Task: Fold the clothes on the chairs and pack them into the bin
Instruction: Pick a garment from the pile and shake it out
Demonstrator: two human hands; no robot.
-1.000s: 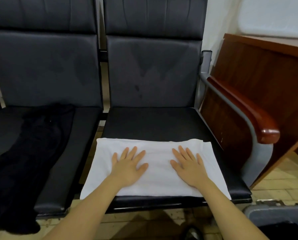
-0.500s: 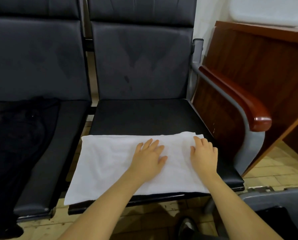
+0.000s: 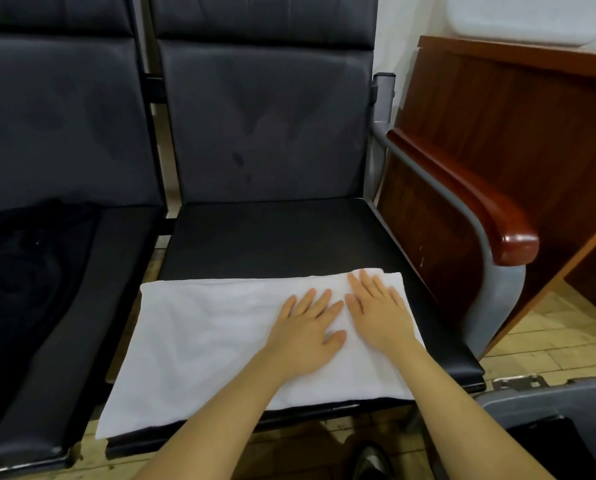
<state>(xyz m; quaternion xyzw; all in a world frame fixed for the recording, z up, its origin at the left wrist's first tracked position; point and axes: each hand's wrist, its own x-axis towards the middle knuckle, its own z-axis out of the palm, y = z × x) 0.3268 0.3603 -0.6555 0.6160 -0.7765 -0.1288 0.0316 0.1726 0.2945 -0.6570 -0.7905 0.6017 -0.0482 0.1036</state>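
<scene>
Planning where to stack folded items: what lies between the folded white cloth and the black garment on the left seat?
In the head view, bare black seat padding and the gap between seats separate the folded white cloth from the black garment.

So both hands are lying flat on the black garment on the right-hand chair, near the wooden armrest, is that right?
Not quite: the garment under the hands is white, not black. The head view shows the left hand and right hand lying flat, side by side, on the folded white cloth on the right-hand chair, near the wooden armrest. The black garment lies on the left chair.
</scene>
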